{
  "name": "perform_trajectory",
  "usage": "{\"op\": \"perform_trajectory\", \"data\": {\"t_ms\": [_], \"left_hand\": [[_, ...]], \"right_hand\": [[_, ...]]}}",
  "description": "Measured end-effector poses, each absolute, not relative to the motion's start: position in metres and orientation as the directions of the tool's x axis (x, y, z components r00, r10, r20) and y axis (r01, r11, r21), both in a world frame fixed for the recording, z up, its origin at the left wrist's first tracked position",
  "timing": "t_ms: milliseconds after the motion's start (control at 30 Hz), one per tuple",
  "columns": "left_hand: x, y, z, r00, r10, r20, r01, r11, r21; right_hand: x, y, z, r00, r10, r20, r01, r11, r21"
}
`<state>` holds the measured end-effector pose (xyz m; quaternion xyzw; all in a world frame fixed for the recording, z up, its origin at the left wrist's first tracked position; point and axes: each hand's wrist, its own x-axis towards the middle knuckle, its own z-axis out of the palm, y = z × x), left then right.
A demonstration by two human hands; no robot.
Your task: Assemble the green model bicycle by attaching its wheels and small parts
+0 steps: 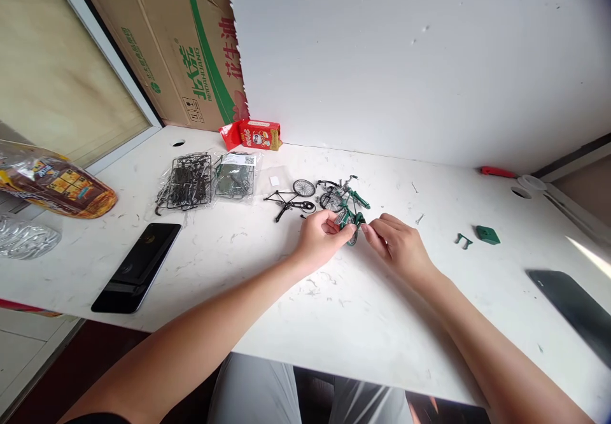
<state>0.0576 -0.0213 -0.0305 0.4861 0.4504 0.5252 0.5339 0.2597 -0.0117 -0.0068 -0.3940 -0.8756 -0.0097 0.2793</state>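
Observation:
A small green model bicycle [354, 202] is held near the middle of the table by my left hand [317, 238], its thumb and fingers closed around the lower part. My right hand [398, 240] is pinched close against the right side of the bicycle, with the fingers curled. Whatever lies between its fingertips is too small to make out. To the left of the bicycle lies a black model bicycle frame [286, 204] with a spoked wheel [303, 188]. Part of the green bicycle is hidden behind my left fingers.
Bagged black sprue parts [184, 182] and another parts bag [235, 176] lie left, behind a phone [138, 268]. A red box [260, 135] stands at the back. Right are green pieces [487, 234], a small bracket [463, 240], tiny screws [419, 218] and a dark flat object [570, 306].

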Motion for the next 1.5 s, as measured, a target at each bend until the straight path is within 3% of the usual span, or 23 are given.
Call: {"op": "perform_trajectory", "data": {"t_ms": [200, 333, 433, 567, 733, 1067, 1500], "left_hand": [[0.058, -0.024, -0.031, 0.024, 0.996, 0.089, -0.063, -0.088, 0.994], [0.056, -0.021, -0.032, -0.008, 0.996, 0.086, -0.052, -0.087, 0.995], [0.055, -0.022, -0.03, -0.007, 0.997, 0.081, -0.061, -0.081, 0.995], [0.056, -0.025, -0.023, 0.038, 0.995, 0.092, -0.069, -0.089, 0.994], [0.058, -0.028, -0.024, 0.088, 0.979, 0.181, -0.076, -0.175, 0.982], [0.058, -0.029, -0.028, 0.168, 0.968, 0.184, -0.138, -0.162, 0.977], [0.057, -0.027, -0.021, 0.089, 0.993, 0.081, -0.236, -0.058, 0.97]], "right_hand": [[0.255, -0.017, -0.011, -0.444, 0.783, 0.435, 0.739, 0.595, -0.317], [0.257, -0.016, -0.004, -0.49, 0.78, 0.388, 0.713, 0.615, -0.337], [0.259, -0.014, -0.002, -0.552, 0.706, 0.444, 0.666, 0.693, -0.275], [0.261, -0.012, -0.006, -0.483, 0.666, 0.568, 0.663, 0.702, -0.259], [0.261, -0.012, -0.008, -0.377, 0.724, 0.578, 0.691, 0.635, -0.345], [0.256, -0.017, -0.004, -0.296, 0.821, 0.488, 0.649, 0.548, -0.528], [0.264, -0.015, 0.006, -0.438, 0.751, 0.494, 0.6, 0.654, -0.461]]}}
